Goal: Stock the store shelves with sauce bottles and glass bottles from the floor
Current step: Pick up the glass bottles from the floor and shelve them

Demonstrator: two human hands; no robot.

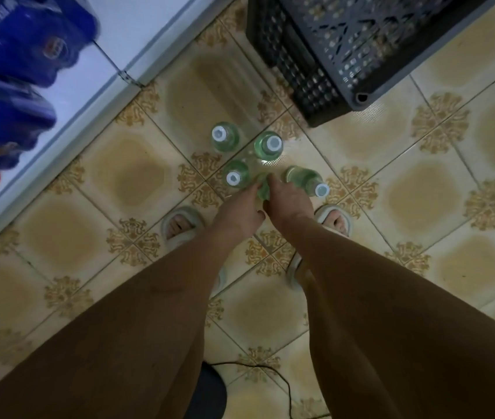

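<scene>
- Hands reach down together to a cluster of green glass bottles on the tiled floor (137,176).
- Left hand (237,211) has its fingers curled toward a bottle between the two hands; that bottle (263,189) is mostly hidden, showing only a sliver of green glass.
- Right hand (288,202) lies on the other side of the same bottle, fingers bent around it; the grip looks like a two-handed hold, though the blur makes the exact finger contact hard to tell.
- 4 more green bottles with pale caps are close by: far-left bottle (224,136), far-right bottle (269,145), near-left bottle (236,174) just beside the left fingertips, and a leaning bottle (306,179) just right of the right hand, its cap tipped toward the viewer.
- Both arms are in brown sleeves (149,313).
- Feet in pale slippers (179,226) stand on the tiles just behind the bottles.
- Dark plastic crate (361,49) sits on the floor beyond the bottles, upper right.
- White shelf (113,40) runs along the upper left, carrying blue packs (13,55).
- Thin black cable (273,373) trails across the tiles at the bottom.
</scene>
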